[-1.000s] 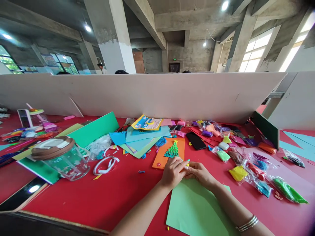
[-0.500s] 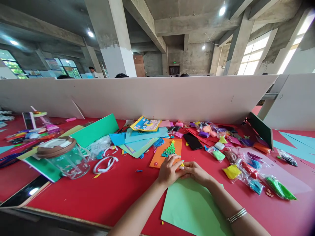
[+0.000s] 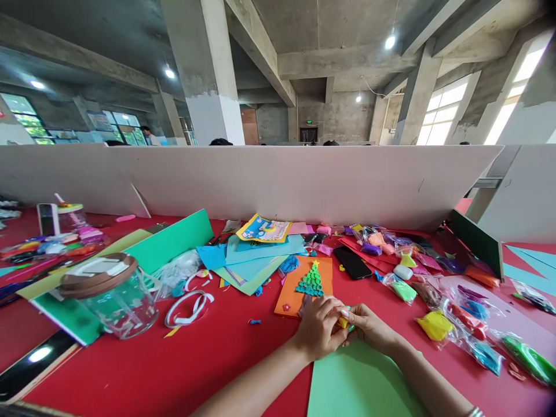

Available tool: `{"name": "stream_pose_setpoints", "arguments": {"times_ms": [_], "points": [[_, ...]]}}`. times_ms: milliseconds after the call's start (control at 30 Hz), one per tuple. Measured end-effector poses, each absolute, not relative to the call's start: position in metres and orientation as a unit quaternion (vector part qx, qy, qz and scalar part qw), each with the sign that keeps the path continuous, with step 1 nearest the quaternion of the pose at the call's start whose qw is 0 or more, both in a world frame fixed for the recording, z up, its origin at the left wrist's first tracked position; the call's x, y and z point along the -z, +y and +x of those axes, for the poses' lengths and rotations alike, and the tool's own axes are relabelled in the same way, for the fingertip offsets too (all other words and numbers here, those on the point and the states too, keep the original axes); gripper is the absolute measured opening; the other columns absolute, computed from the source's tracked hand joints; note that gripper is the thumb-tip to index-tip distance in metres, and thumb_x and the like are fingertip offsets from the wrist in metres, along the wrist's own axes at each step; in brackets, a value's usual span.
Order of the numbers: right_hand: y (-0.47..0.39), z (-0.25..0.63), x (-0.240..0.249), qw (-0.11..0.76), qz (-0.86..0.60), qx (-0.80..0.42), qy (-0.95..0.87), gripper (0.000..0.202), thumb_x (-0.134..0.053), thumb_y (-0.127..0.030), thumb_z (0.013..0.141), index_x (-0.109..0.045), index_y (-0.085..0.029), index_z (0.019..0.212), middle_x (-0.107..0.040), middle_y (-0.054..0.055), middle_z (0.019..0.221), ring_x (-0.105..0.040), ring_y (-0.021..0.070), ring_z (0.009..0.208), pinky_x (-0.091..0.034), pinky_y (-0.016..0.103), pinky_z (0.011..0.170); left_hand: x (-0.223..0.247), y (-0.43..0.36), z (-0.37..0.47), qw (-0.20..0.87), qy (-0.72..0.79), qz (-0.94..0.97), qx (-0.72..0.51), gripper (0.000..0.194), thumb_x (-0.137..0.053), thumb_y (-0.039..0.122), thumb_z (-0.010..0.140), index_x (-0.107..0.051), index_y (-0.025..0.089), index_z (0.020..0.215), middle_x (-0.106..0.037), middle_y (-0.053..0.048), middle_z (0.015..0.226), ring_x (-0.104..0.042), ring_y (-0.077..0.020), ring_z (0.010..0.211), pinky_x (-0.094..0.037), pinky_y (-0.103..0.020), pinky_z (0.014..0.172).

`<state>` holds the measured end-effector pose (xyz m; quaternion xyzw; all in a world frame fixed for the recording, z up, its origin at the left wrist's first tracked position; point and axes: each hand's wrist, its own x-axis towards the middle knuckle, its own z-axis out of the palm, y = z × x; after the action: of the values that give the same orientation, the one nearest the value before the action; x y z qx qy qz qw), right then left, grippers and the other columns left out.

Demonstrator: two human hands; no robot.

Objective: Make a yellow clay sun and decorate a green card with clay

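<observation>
My left hand (image 3: 318, 329) and my right hand (image 3: 374, 329) meet above the far edge of a light green paper sheet (image 3: 360, 382). Their fingers are closed around a small yellow piece of modelling clay (image 3: 343, 322), mostly covered by the fingertips. A bit of green shows at the fingertips too; whether it is clay or nail colour I cannot tell. Just beyond my left hand lies an orange card (image 3: 324, 275) bearing a green clay tree (image 3: 310, 282) with a yellow star on top. A small reddish flower (image 3: 286, 307) sits in the card's lower left corner.
A black phone (image 3: 353, 263) lies behind my right hand. Bagged clay, including a yellow packet (image 3: 435, 325), spreads to the right. A lidded clear cup (image 3: 115, 301), white strip loops (image 3: 190, 308) and stacked papers (image 3: 256, 260) are leftward. A pale partition (image 3: 295, 182) stands behind.
The view has shifted, and most things sit lower in it. My fingers have changed position around the yellow clay, so more of it shows. The tree on the card is less covered.
</observation>
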<state>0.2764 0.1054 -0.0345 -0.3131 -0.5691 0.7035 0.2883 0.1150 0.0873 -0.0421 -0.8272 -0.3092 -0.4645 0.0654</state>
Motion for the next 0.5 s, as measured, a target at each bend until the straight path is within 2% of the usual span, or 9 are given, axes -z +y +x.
{"name": "stream_pose_setpoints", "arguments": {"times_ms": [100, 333, 500], "points": [[0.1037, 0.2764, 0.0307, 0.267, -0.312, -0.705, -0.579, 0.045, -0.068, -0.052, 0.07, -0.07, -0.008, 0.079, -0.068, 0.008, 0.07, -0.063, 0.0156, 0.063, -0.049, 0.026, 0.059, 0.0413, 0.0885, 0.1101, 0.041, -0.305, -0.838, 0.451, 0.023, -0.049, 0.026, 0.085, -0.061, 0.019, 0.104, -0.066, -0.005, 0.093, -0.058, -0.0183, 0.089, -0.048, -0.032, 0.077], [0.1035, 0.2784, 0.0329, 0.231, -0.346, -0.683, -0.601, 0.045, -0.06, -0.051, 0.078, -0.068, -0.007, 0.079, -0.069, 0.01, 0.072, -0.065, 0.0146, 0.059, -0.05, 0.025, 0.057, 0.0441, 0.0941, 0.1104, -0.006, -0.304, -0.842, 0.445, 0.023, -0.05, 0.024, 0.087, -0.064, 0.019, 0.104, -0.07, -0.004, 0.089, -0.06, -0.0171, 0.087, -0.05, -0.032, 0.076], [0.1062, 0.2769, 0.0339, 0.241, -0.37, -0.681, -0.584, 0.048, -0.059, -0.057, 0.075, -0.061, -0.01, 0.071, -0.066, 0.006, 0.06, -0.06, 0.0127, 0.047, -0.046, 0.023, 0.045, 0.0453, 0.0965, 0.1084, -0.015, -0.331, -0.825, 0.457, 0.028, -0.056, 0.039, 0.083, -0.067, 0.017, 0.096, -0.069, -0.004, 0.081, -0.059, -0.0185, 0.081, -0.049, -0.034, 0.071]]}}
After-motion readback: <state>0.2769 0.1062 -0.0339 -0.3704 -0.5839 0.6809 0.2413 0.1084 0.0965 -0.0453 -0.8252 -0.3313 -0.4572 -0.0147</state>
